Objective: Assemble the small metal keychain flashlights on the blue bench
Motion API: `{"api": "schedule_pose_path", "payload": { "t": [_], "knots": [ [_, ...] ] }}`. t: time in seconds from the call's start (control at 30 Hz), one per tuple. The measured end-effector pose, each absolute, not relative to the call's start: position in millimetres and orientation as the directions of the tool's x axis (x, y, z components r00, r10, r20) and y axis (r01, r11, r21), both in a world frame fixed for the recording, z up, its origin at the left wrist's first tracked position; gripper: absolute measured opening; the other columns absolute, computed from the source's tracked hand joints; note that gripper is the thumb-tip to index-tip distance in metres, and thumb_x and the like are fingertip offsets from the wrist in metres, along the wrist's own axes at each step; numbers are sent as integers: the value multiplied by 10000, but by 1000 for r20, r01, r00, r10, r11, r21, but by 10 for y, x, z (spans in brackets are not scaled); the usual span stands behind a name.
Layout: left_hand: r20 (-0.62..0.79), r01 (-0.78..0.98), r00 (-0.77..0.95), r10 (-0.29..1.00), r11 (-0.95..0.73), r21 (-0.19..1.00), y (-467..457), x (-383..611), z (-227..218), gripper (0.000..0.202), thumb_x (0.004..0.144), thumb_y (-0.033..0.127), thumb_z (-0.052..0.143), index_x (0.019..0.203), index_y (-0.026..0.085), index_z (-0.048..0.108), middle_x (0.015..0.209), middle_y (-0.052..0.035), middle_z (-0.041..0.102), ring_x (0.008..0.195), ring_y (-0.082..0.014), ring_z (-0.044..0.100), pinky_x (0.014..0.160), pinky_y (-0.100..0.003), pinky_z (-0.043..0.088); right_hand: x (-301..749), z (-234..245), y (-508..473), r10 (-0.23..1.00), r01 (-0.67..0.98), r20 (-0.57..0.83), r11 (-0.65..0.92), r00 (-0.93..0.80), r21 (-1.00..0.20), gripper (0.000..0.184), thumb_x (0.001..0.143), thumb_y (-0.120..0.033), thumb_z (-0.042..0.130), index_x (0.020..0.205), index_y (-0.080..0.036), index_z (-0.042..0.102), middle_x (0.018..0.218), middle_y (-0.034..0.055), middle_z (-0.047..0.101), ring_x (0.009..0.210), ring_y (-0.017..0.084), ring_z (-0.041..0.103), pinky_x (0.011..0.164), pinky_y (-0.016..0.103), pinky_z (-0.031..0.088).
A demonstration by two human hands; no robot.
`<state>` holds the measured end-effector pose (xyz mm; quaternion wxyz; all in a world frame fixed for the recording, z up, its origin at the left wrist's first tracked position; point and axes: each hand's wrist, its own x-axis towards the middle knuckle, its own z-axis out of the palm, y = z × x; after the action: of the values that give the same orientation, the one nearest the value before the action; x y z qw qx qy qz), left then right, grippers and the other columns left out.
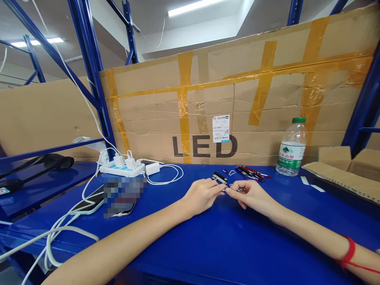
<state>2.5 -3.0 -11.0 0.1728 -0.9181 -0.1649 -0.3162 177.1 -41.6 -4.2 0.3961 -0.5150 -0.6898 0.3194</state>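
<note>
Both my hands rest on the blue metal shelf, fingertips meeting at its middle. My left hand and my right hand are closed in pinches on one small dark metallic item held between them; its exact shape is too small to make out. Just behind my fingers lies a small black keychain light. Farther back sits a pile of red, black and purple keychain lights with carabiner clips. A red string circles my right wrist.
A water bottle with a green cap stands at the back right, beside an open cardboard box. A taped cardboard sheet marked LED forms the back wall. At left are a white power strip, chargers, white cables and phones.
</note>
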Motion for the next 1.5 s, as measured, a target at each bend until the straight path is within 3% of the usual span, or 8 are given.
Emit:
{"api": "schedule_pose_path", "payload": {
  "t": [0.33,0.5,0.6,0.77,0.97,1.17,1.5],
  "knots": [
    [611,475,736,290,-865,-162,-53,32,-68,280,890,284,322,1120,188,450,889,-24,623,793,-141,564,704,-253,435,1805,-40,-396,960,479,237,279,-147,-833,325,667,-467,561,575,-169,472,369,-76,399,342,52,355,405,193,219],
    [588,517,737,333,-839,-172,-67,44,-55,209,879,274,348,962,177,513,809,-15,621,739,-146,569,662,-250,437,1791,-18,-392,951,502,276,309,-141,-808,333,663,-480,559,579,-167,482,397,-73,403,344,55,373,416,199,260],
    [589,528,728,351,-835,-154,-69,54,-57,196,876,272,353,964,176,500,840,-16,625,756,-150,574,670,-260,442,1783,-6,-387,945,533,302,320,-124,-783,329,679,-485,536,604,-166,515,388,-68,408,341,61,379,413,204,279],
    [583,539,711,394,-837,-91,-51,64,-61,209,879,238,343,1042,182,461,946,-28,616,832,-154,578,718,-277,455,1801,-18,-382,918,553,380,376,-115,-743,317,658,-477,563,726,-168,573,630,-8,574,350,55,421,383,210,311],
    [596,541,681,425,-841,-18,-11,66,-73,213,878,214,346,1060,193,455,988,-24,600,898,-147,566,770,-272,453,1820,1,-425,865,584,488,458,-118,-671,330,669,-444,578,886,-197,612,750,12,600,361,57,448,412,227,371],
    [585,531,690,426,-848,-9,-7,72,-79,196,871,206,359,1038,192,460,986,-20,601,873,-165,574,733,-286,459,1822,10,-432,826,615,552,496,-115,-613,257,680,-406,585,812,-202,669,805,25,606,365,46,454,418,231,388],
    [522,389,780,344,-921,26,-49,51,-42,187,882,177,313,1023,184,436,1002,-24,579,906,-144,548,770,-259,436,1819,4,-437,847,413,495,528,-194,-742,308,638,-453,606,643,-147,631,758,40,565,374,42,440,319,209,391]
  ]
}}
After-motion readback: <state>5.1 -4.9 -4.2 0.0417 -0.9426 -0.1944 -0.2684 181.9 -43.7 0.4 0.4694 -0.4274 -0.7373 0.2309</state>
